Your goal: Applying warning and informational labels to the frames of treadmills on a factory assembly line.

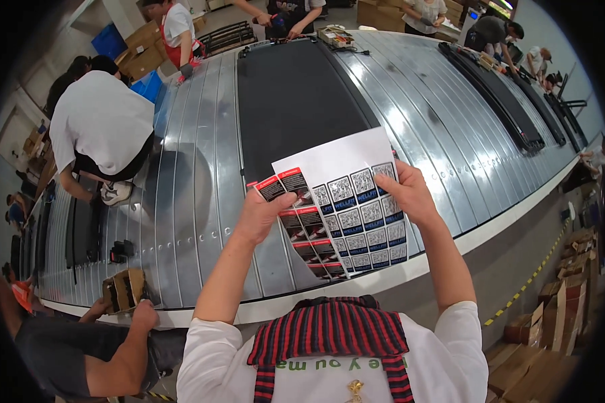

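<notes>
My left hand (257,212) grips a sheet of red-and-black warning stickers (308,232), thumb on top near its upper part. With thumb over the face, my right hand (409,191) pinches a white sheet of square code stickers (358,219) with blue bands. The two sheets overlap, the warning stickers lying at the left. Both are held up above the near edge of the metal slat conveyor (202,269). Beyond the sheets, a long black treadmill-like deck (296,101) lies on the conveyor, its near end hidden behind the paper.
Several people work around the conveyor; one in white (101,127) bends at the left, and another at lower left holds a cardboard piece (124,291). More black decks (494,101) lie to the right. Cardboard boxes (531,363) pile up at lower right beside yellow-black floor tape (530,279).
</notes>
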Action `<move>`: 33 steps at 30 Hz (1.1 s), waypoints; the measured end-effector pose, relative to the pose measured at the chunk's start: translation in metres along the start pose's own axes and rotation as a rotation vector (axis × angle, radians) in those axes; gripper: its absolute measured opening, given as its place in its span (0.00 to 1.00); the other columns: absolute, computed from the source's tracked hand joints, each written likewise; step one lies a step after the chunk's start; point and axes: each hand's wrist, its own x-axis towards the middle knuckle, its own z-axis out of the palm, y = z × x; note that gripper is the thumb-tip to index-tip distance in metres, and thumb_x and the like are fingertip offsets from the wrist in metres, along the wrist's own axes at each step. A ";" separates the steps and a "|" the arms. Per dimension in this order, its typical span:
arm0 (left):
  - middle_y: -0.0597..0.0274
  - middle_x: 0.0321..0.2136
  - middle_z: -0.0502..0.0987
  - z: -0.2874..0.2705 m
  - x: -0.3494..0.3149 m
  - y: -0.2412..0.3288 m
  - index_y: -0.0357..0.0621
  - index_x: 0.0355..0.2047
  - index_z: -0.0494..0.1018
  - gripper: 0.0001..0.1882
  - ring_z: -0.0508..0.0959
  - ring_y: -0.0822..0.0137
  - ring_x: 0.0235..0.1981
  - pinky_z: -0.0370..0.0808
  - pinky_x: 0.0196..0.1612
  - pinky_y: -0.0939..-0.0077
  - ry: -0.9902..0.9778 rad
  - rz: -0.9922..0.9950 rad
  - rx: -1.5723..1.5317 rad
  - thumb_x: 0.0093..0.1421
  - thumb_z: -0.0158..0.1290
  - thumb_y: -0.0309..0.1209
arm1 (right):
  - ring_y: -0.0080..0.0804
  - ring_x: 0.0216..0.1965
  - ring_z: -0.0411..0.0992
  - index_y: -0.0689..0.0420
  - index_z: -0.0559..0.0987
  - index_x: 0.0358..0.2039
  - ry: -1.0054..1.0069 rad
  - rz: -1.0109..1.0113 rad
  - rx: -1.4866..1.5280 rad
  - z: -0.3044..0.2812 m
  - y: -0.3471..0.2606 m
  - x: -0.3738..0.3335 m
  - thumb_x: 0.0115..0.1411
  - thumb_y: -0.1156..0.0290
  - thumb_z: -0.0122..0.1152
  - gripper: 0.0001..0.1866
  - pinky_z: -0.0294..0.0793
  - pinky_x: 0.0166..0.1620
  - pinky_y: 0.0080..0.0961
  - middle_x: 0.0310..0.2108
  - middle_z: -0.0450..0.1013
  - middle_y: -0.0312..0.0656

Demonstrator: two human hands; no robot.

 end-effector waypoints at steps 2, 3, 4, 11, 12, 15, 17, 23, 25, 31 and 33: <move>0.63 0.37 0.74 -0.004 -0.012 0.004 0.40 0.44 0.67 0.19 0.73 0.70 0.39 0.69 0.44 0.75 -0.032 -0.013 -0.081 0.51 0.54 0.27 | 0.29 0.31 0.71 0.63 0.69 0.40 0.303 -0.196 -0.457 0.024 -0.002 -0.007 0.47 0.73 0.60 0.19 0.69 0.35 0.21 0.30 0.72 0.39; 0.63 0.39 0.73 -0.005 -0.018 0.005 0.41 0.45 0.66 0.19 0.73 0.69 0.40 0.69 0.44 0.74 -0.051 -0.024 -0.160 0.51 0.53 0.27 | 0.37 0.30 0.69 0.60 0.69 0.41 0.506 -0.616 -0.972 0.032 0.002 -0.006 0.44 0.74 0.62 0.22 0.69 0.36 0.25 0.29 0.71 0.42; 0.63 0.39 0.73 -0.005 -0.022 0.003 0.41 0.45 0.66 0.19 0.73 0.69 0.40 0.69 0.44 0.74 -0.060 -0.020 -0.165 0.51 0.53 0.27 | 0.34 0.31 0.69 0.60 0.69 0.40 0.478 -0.649 -0.928 0.042 0.008 -0.008 0.44 0.76 0.62 0.21 0.69 0.35 0.23 0.30 0.70 0.41; 0.64 0.37 0.72 -0.011 -0.056 0.001 0.42 0.44 0.66 0.16 0.72 0.70 0.40 0.71 0.43 0.74 -0.037 0.034 -0.401 0.53 0.51 0.25 | 0.30 0.30 0.69 0.59 0.73 0.33 0.008 -0.518 -0.505 0.128 -0.003 -0.037 0.42 0.78 0.62 0.15 0.68 0.33 0.22 0.29 0.69 0.40; 0.63 0.37 0.72 -0.011 -0.062 0.002 0.41 0.44 0.66 0.16 0.72 0.70 0.39 0.70 0.42 0.75 -0.048 0.036 -0.363 0.53 0.50 0.24 | 0.35 0.31 0.69 0.59 0.72 0.32 0.009 -0.565 -0.567 0.131 -0.002 -0.038 0.41 0.76 0.61 0.14 0.69 0.33 0.26 0.29 0.70 0.41; 0.63 0.34 0.74 -0.016 -0.066 0.002 0.37 0.39 0.70 0.13 0.73 0.72 0.35 0.70 0.40 0.78 0.010 0.045 -0.195 0.52 0.51 0.22 | 0.43 0.32 0.70 0.58 0.72 0.31 -0.009 -0.690 -0.681 0.136 0.009 -0.030 0.41 0.75 0.60 0.13 0.70 0.34 0.33 0.30 0.70 0.44; 0.63 0.32 0.75 -0.019 -0.068 0.004 0.37 0.37 0.72 0.11 0.74 0.73 0.34 0.70 0.39 0.78 0.094 0.074 -0.091 0.51 0.52 0.22 | 0.43 0.32 0.70 0.59 0.73 0.30 -0.011 -0.655 -0.688 0.146 0.018 -0.029 0.42 0.76 0.59 0.11 0.70 0.34 0.30 0.30 0.71 0.45; 0.63 0.31 0.75 -0.019 -0.072 0.013 0.38 0.35 0.72 0.10 0.74 0.73 0.33 0.70 0.39 0.79 0.136 0.099 -0.137 0.50 0.54 0.22 | 0.47 0.29 0.70 0.61 0.72 0.32 -0.103 -0.480 -0.467 0.157 0.007 -0.031 0.47 0.78 0.53 0.09 0.69 0.31 0.32 0.27 0.70 0.48; 0.63 0.31 0.75 -0.019 -0.066 0.011 0.37 0.35 0.72 0.10 0.74 0.73 0.32 0.70 0.39 0.79 0.124 0.114 -0.147 0.50 0.54 0.23 | 0.43 0.27 0.71 0.62 0.73 0.31 -0.094 -0.462 -0.424 0.154 0.009 -0.028 0.49 0.78 0.52 0.07 0.69 0.30 0.29 0.26 0.71 0.48; 0.63 0.32 0.75 -0.021 -0.057 0.013 0.36 0.36 0.71 0.11 0.74 0.72 0.33 0.70 0.40 0.78 0.041 0.111 -0.216 0.51 0.54 0.24 | 0.22 0.26 0.70 0.62 0.75 0.31 -0.039 -0.297 -0.281 0.153 0.018 -0.023 0.52 0.76 0.54 0.06 0.68 0.30 0.17 0.24 0.72 0.40; 0.63 0.32 0.75 -0.024 -0.058 0.013 0.36 0.36 0.71 0.11 0.74 0.72 0.33 0.70 0.40 0.78 0.020 0.088 -0.205 0.51 0.54 0.24 | 0.23 0.26 0.71 0.62 0.75 0.31 -0.034 -0.351 -0.309 0.155 0.020 -0.024 0.52 0.76 0.53 0.06 0.69 0.30 0.18 0.24 0.72 0.40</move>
